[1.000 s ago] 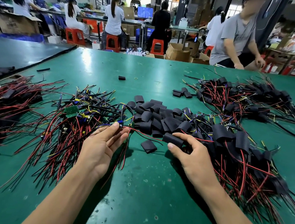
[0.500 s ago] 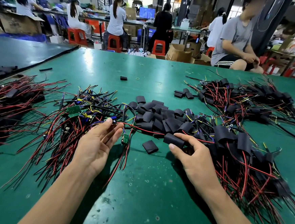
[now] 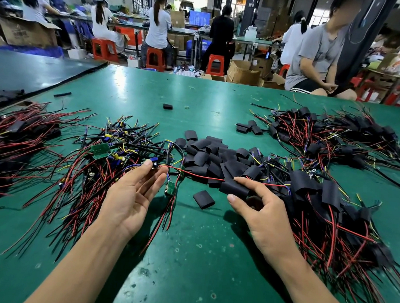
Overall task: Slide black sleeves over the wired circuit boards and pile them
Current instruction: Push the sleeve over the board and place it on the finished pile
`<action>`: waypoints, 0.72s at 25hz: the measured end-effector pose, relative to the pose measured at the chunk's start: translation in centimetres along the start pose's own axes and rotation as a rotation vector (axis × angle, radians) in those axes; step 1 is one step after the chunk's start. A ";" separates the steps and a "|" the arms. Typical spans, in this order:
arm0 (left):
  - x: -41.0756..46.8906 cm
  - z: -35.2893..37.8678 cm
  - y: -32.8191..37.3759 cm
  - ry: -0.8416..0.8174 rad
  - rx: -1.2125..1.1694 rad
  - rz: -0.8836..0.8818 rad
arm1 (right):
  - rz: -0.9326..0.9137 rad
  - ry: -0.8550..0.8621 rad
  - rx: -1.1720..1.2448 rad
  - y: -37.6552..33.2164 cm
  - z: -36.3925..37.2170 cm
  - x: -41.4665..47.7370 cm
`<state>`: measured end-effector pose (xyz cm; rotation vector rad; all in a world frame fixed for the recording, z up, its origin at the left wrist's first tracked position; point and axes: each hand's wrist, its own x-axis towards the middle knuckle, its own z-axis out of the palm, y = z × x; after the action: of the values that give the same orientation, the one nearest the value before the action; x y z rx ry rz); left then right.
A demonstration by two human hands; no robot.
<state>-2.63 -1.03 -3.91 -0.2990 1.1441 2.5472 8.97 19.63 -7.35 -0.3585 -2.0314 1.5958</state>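
We see a small green wired circuit board [image 3: 170, 187] dangling upright from its red and black leads, just left of a single flat black sleeve [image 3: 203, 199] lying alone on the green surface [image 3: 185, 257]. One black tubular sleeve [image 3: 234, 188] sits pinched at the near edge of the loose sleeve heap [image 3: 215, 157]. Bare boards tangle at left [image 3: 103, 151]; sleeved ones pile at right [image 3: 322, 201].
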 end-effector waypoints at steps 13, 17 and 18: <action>0.2 -0.2 0.1 -0.006 -0.051 -0.016 | -0.051 0.000 -0.009 -0.2 0.1 -0.2; 0.0 -0.1 0.3 -0.020 -0.074 -0.037 | -0.112 -0.009 -0.114 -0.4 0.1 -0.4; 0.0 -0.1 0.3 -0.021 -0.079 -0.039 | -0.118 -0.009 -0.121 -0.4 0.1 -0.4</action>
<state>-2.71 -1.34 -3.78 -0.3100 1.0221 2.5587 9.28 19.25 -7.07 -0.2703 -2.1200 1.4107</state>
